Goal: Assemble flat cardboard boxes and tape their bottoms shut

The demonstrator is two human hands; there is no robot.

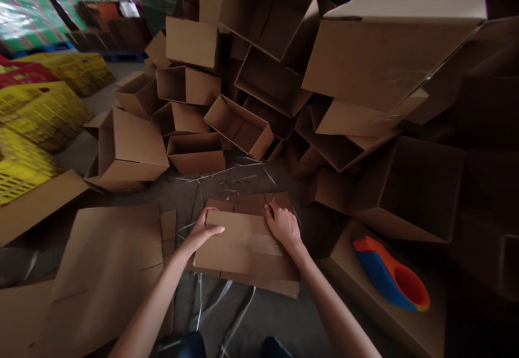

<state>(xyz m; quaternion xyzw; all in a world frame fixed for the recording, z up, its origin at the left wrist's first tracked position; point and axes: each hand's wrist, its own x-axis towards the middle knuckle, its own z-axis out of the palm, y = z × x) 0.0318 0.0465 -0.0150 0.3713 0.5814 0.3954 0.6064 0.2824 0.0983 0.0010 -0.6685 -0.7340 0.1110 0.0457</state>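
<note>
A flattened cardboard box (243, 244) lies on the floor right in front of me, with a strip of clear tape across its top. My left hand (204, 229) grips its upper left corner, thumb over the flap and fingers curled round the edge. My right hand (283, 224) presses down on the upper right corner, fingers bent over the fold of the flap.
A tall heap of open empty cardboard boxes (284, 77) fills the space ahead and to the right. Flat cardboard sheets (105, 271) lie at my left. Yellow plastic crates (36, 114) stand far left. An orange and blue tape dispenser (391, 274) rests on a box at right. Loose straps (227, 304) litter the floor.
</note>
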